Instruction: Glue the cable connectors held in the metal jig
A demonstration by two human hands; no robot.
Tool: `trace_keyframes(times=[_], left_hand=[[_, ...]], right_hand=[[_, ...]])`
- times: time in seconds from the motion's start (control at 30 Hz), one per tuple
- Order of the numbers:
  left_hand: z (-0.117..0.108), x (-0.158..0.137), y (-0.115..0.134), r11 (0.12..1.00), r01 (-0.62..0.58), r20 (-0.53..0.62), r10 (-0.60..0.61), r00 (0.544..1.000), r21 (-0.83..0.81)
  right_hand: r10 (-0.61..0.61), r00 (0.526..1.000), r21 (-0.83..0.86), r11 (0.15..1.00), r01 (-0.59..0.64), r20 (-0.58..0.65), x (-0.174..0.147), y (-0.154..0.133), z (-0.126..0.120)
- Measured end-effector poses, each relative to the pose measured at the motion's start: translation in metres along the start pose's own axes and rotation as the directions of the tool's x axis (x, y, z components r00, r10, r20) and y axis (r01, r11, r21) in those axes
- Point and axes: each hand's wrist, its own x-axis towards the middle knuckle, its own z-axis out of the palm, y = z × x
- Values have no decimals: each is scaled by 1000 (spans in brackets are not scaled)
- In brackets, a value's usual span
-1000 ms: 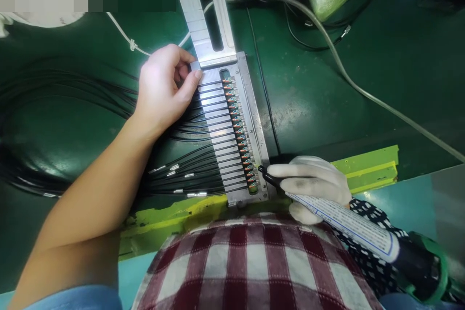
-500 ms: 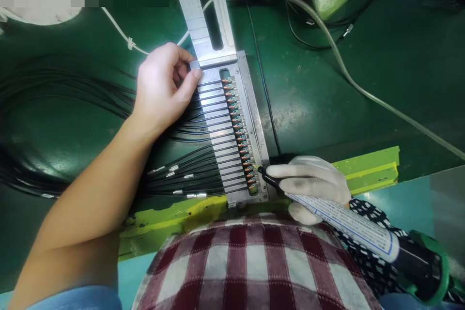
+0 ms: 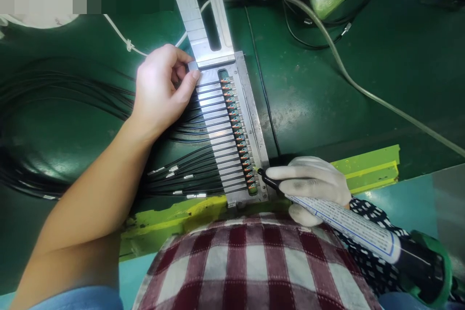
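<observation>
Fixture (image 3: 250, 106) at bench edge (image 3: 370, 173), left fingers (image 3: 187, 86) narrow on corner (image 3: 193, 65), right fingers (image 3: 301, 173) around tool (image 3: 348, 227)

Green tabletop (image 3: 305, 101), bluish floor (image 3: 414, 203).

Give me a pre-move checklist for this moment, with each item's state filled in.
1. Left hand touching the metal fixture near its upper-left corner: ok.
2. Right hand gripping the labelled tube: ok.
3. Black nozzle tip at the fixture's lower right side: ok.
4. Nozzle tip actually touching the fixture: cannot tell.
5. Black cables laid side by side across the fixture: ok.
6. Both hands gloved: not ok; the left is bare.
</observation>
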Motion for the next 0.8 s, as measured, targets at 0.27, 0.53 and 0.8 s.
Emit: trace_keyframes(times=[0.27,0.53,0.8], left_hand=[[0,-1,-1,1000,-9,16,9,1000,26],[0,0,-1,1000,-17,14,17,1000,18],[0,-1,-2,1000,-11,13,11,1000,16]], right_hand=[[17,1000,-8,1000,-17,-4,2,-2,-1],[16,999,-15,1000,-15,37,4,0,-3],[6,1000,-7,1000,-6,23,4,0,-2]])
